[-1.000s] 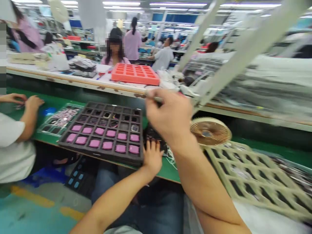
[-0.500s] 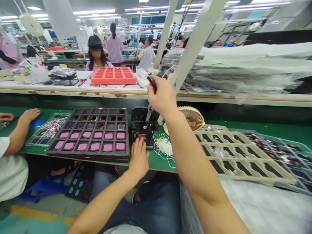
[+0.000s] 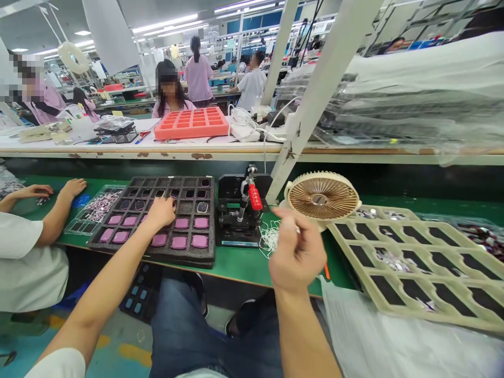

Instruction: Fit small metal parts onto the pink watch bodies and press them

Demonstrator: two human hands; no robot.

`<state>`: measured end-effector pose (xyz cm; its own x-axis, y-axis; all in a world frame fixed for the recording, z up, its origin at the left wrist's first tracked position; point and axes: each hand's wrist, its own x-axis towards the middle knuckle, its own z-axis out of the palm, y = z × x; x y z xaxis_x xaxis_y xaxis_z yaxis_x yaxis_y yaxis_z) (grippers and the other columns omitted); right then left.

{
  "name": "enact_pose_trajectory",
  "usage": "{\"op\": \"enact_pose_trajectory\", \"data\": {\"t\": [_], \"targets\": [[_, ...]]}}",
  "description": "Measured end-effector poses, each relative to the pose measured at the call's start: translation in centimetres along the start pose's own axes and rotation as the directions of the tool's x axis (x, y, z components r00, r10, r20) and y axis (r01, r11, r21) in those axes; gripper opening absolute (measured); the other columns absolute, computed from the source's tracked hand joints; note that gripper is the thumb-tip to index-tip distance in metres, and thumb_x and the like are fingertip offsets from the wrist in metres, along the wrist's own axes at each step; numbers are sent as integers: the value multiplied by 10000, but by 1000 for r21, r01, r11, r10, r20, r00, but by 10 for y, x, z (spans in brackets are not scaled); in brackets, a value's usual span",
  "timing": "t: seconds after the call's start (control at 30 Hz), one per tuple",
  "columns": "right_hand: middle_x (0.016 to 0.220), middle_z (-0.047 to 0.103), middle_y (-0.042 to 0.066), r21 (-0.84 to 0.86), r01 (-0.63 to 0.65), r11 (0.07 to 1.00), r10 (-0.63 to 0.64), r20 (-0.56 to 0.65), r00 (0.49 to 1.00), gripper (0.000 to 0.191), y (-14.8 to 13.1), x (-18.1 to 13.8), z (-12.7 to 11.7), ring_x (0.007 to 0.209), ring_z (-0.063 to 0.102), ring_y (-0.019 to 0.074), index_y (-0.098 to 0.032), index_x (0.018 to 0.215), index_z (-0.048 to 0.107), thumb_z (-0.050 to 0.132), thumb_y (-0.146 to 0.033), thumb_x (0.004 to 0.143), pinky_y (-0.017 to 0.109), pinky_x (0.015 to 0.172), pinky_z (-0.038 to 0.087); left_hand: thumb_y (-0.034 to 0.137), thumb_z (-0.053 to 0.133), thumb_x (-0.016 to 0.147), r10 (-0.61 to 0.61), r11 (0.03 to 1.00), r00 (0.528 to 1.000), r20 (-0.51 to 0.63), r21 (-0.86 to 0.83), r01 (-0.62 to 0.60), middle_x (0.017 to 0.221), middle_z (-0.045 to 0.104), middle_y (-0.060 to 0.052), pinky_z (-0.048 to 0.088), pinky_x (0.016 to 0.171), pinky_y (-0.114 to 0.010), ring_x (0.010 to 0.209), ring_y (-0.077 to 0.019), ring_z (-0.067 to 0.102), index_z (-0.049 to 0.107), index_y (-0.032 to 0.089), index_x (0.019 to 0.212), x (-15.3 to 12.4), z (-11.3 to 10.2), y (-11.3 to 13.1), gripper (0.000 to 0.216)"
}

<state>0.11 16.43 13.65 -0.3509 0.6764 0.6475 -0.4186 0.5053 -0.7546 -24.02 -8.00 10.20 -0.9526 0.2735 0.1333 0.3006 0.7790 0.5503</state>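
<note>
While the left hand (image 3: pixel 161 214) is hovering low over a dark tray (image 3: pixel 202 257) left of centre, its forearm is slanting up from the lower left and its fingers are pointing among the compartments; whether they are grasping anything, I cannot tell. Just right of centre, the right hand (image 3: pixel 297 247) is hanging above the green bench (image 3: pixel 236 262), fingers curling toward the thumb, blur hiding whether it is pinching something small. Smooth pink rounded squares (image 3: pixel 200 241) are occupying the tray's nearer rows, and dark-faced pieces (image 3: pixel 201 208) are sitting farther back, all within matte, foam-like walls. Between the hands, a black clamp (image 3: pixel 236 218) is standing, its shiny red handle (image 3: pixel 255 197) tilting downward, thin white loops (image 3: pixel 270 236) tangling beside it. Beyond the right hand, a round beige fan (image 3: pixel 318 197) is showing its ribbed grille.
</note>
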Motion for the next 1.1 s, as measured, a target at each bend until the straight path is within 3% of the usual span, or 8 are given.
{"op": "enact_pose_trajectory", "data": {"t": [0.07, 0.13, 0.23, 0.33, 0.53, 0.67, 0.8, 1.1], "targets": [[849, 675, 23, 269, -250, 930, 260, -2, 965, 244, 1, -8, -13, 518, 491, 81, -193, 876, 694, 660, -396, 1005, 237, 483, 385, 377, 738, 951, -47, 997, 997, 56, -55, 50, 1246, 713, -101, 455, 1119, -576, 1232, -299, 640, 715, 159, 1102, 13, 0, -8, 266], [757, 575, -15, 472, -517, 714, 487, 194, 851, 319, 8, -22, -26, 454, 363, 45, -182, 772, 657, 712, -431, 963, 221, 443, 312, 377, 748, 946, -82, 985, 993, 82, -147, 94, 1234, 717, -95, 484, 1091, -559, 1211, -289, 650, 719, 163, 1093, 19, -2, -14, 262], [805, 589, 22, 519, -727, 450, 626, 398, 671, 409, 23, -47, -41, 617, 570, 125, -190, 772, 711, 710, -562, 941, 282, 578, 503, 385, 810, 879, -109, 924, 989, 102, -355, 139, 1082, 755, -101, 503, 1065, -533, 1134, -293, 680, 735, 150, 1075, 17, -11, -19, 314], [838, 635, 65, 473, -773, 422, 699, 373, 610, 599, 37, -69, -55, 781, 636, 191, -196, 804, 754, 599, -759, 939, 326, 721, 565, 398, 817, 849, -101, 760, 987, 123, -631, 156, 1019, 774, -108, 540, 1030, -508, 1072, -293, 715, 703, 150, 1228, 5, -27, -20, 468], [502, 435, -10, 307, -893, 330, 762, 471, 444, 727, 47, -99, -63, 478, 386, 108, -158, 807, 752, 529, -840, 927, 263, 501, 360, 218, 693, 911, -87, 272, 980, 179, -942, 196, 1236, 750, -176, 588, 1041, -419, 1164, -278, 727, 655, 122, 1280, -52, -31, 0, 382], [666, 580, 24, 290, -868, 403, 695, 521, 496, 480, 40, -103, -51, 614, 534, 142, -169, 891, 765, 771, -649, 891, 291, 614, 436, 147, 604, 986, -81, -66, 935, 344, -938, 340, 1228, 741, -209, 651, 845, -320, 1049, -259, 752, 699, 77, 1232, -101, -5, 34, 273], [606, 445, -15, 378, -812, 445, 652, 485, 583, 499, 31, -94, -42, 575, 436, 117, -183, 726, 684, 673, -610, 985, 276, 568, 353, 268, 577, 1059, 31, -373, 856, 516, -789, 489, 1143, 726, -199, 611, 679, -241, 920, -210, 723, 726, 50, 1175, -142, 24, 73, 288], [586, 392, -32, 340, -816, 468, 737, 359, 572, 496, 43, -91, -64, 536, 355, 95, -177, 708, 661, 691, -592, 979, 279, 541, 293, 94, 697, 951, 173, -292, 820, 545, -767, 571, 1091, 710, -152, 490, 619, -217, 821, -152, 650, 718, 79, 1279, -175, 58, 106, 329]]}}
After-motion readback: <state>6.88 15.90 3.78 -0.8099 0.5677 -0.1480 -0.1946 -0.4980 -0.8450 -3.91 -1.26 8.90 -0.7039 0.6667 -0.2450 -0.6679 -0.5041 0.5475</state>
